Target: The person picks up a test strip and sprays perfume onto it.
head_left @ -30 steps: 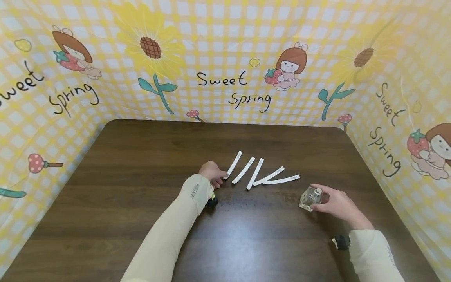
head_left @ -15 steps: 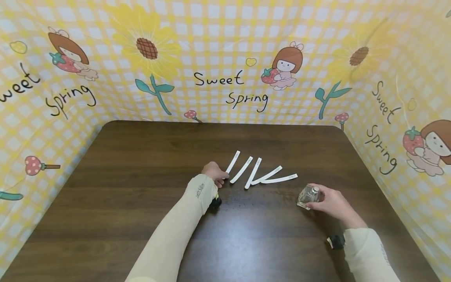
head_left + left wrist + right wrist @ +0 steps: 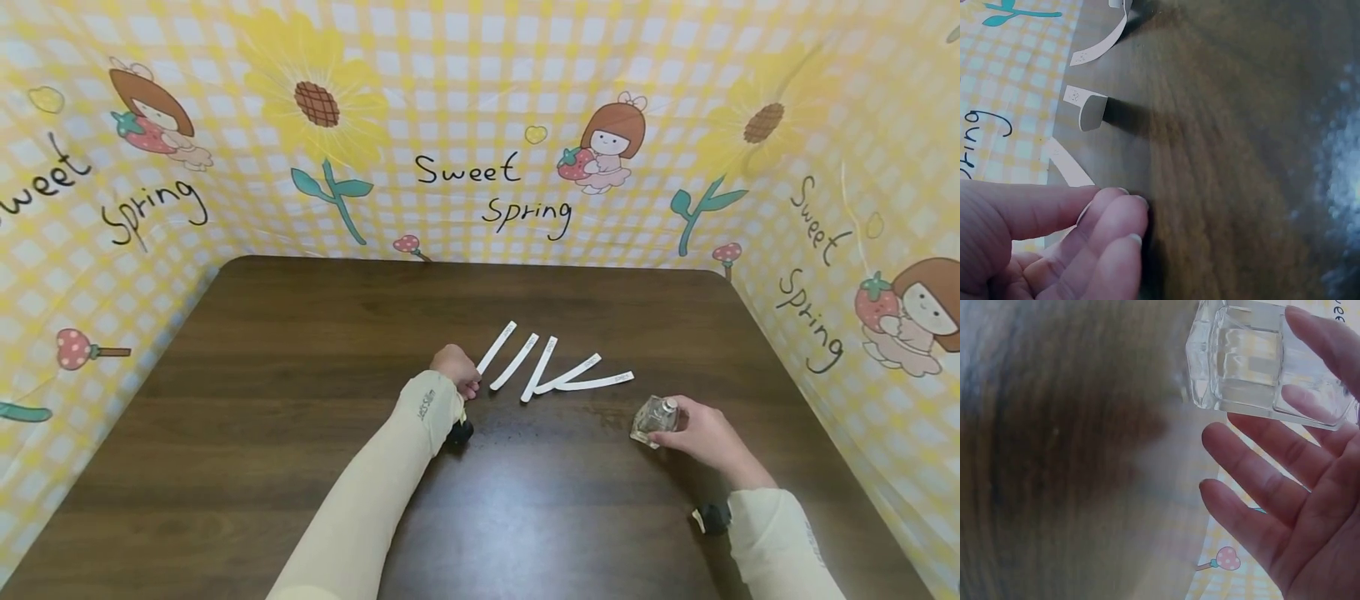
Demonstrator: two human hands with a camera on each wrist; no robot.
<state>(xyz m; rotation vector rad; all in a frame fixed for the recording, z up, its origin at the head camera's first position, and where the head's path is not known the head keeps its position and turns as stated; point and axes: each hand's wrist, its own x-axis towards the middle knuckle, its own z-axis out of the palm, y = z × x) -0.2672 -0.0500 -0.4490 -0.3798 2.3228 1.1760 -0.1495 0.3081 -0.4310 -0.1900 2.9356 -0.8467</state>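
Note:
My left hand (image 3: 455, 368) pinches the lower end of the leftmost white paper test strip (image 3: 497, 344) between thumb and fingers. In the left wrist view that strip (image 3: 1071, 164) runs into the pinch, its end hidden by the fingers. To its right several more printed strips (image 3: 514, 363) lie fanned out, the two rightmost meeting near their lower ends. Some curl up off the table in the left wrist view. My right hand (image 3: 708, 435) holds a clear faceted glass perfume bottle (image 3: 649, 423) by its side, right of the strips. The right wrist view shows the bottle's thick base (image 3: 1202, 369).
The dark wooden table (image 3: 337, 317) has small wet-looking spots (image 3: 517, 433) below the strips. A yellow checked cloth (image 3: 480, 100) with printed flowers and figures encloses the back and both sides of the table.
The leftmost strip has shifted slightly right at its top, toward its neighbour, with the left hand still at its lower end. The right hand keeps hold of the bottle, nearly in place.

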